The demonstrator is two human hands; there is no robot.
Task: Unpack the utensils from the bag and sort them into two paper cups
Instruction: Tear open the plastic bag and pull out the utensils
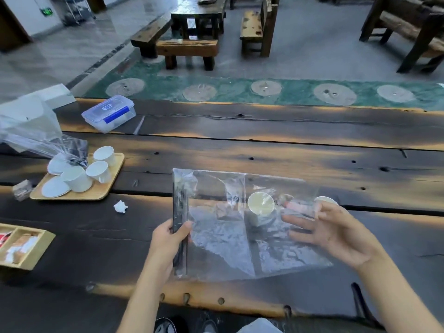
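A clear plastic bag is held up over the dark wooden table. Black utensils lie bunched along the bag's left edge, and my left hand is shut on them through the plastic. My right hand has its fingers spread against the bag's right side. One paper cup shows through the bag, open end up. A second paper cup peeks out behind my right hand's fingers. Something pink shows through the plastic between the two cups.
A wooden tray at the left carries white cups, lids and crumpled plastic. A lidded clear box stands further back. A wooden divided box sits at the near left, and a crumpled paper bit lies beside the tray.
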